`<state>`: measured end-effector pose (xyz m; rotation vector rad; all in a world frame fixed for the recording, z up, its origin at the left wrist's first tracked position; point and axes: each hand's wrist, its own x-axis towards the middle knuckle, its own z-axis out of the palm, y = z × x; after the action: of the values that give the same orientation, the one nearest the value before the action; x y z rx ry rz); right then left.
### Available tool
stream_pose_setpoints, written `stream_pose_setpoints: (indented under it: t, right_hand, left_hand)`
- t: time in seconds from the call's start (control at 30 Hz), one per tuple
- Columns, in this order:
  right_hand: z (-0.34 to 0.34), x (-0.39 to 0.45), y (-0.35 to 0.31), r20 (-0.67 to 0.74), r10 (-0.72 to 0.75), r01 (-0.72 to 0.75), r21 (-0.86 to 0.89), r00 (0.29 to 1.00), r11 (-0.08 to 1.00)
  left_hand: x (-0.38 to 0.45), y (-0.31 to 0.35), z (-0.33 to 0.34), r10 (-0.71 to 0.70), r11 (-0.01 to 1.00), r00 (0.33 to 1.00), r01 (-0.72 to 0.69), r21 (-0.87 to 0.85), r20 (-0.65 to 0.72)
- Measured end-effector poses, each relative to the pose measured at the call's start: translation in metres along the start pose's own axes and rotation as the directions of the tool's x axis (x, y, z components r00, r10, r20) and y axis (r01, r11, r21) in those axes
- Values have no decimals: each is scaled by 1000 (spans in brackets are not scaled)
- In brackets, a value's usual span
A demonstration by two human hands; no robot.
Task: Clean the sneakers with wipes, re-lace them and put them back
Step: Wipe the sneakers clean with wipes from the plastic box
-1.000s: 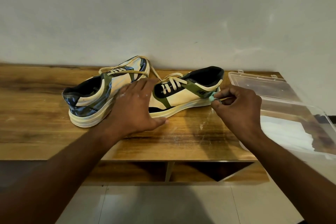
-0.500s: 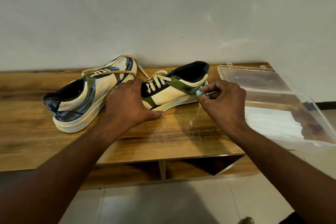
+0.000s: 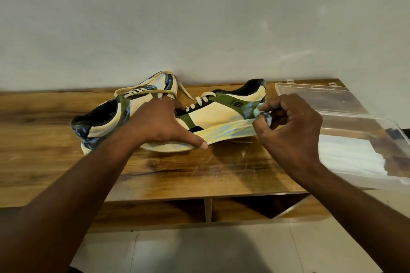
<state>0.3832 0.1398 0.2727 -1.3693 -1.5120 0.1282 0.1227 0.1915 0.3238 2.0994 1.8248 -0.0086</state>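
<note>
Right-hand fingers curled, pinching a small wadded pale-green wipe against the heel side of the right-side sneaker. Right hand sits just beside the heel, near where upper meets midsole. Left hand lies over the toe end of the same shoe, fingers laid roughly straight across the top, thumb stretched along the sole edge, steadying it. Second sneaker stands touching or just behind, heel toward the left, a lace looped loose over it. Both shoes rest on the wooden bench against the wall.

Step in hand, by judgement: wiping the heel quarter; cleaning not finished, re-lacing not begun. Next move likely calls for firm rubbing along the midsole with the toe held down.

Clear plastic box open at right, white sheets inside.
</note>
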Motion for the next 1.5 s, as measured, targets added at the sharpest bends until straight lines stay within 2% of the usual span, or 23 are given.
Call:
stream_pose_setpoints:
  t: [0.17,0.37,0.77,0.93,1.13,1.33,1.5]
  right_hand:
    - [3,-3,0,11,-12,12,6,1000,1000]
    - [8,4,2,-104,98,-87,107,990,990]
    - [16,18,13,32,142,-145,96,989,985]
    - [14,22,16,103,196,-209,133,975,969]
    - [15,24,15,88,186,-196,140,979,970]
    - [19,26,12,69,145,-150,74,987,986]
    - [17,25,11,61,144,-147,42,988,988]
  left_hand:
    - [1,-2,-8,21,1000,999,-21,9,38]
    - [4,-4,-9,49,999,999,-49,2,24]
    - [4,-2,-3,78,979,995,-65,194,-62]
    - [4,-4,3,92,977,989,-67,205,-117]
    - [2,-2,7,84,970,989,-54,239,-120]
    - [-3,3,15,125,921,987,-78,382,-102]
    - [-3,0,16,147,918,979,-84,388,-138]
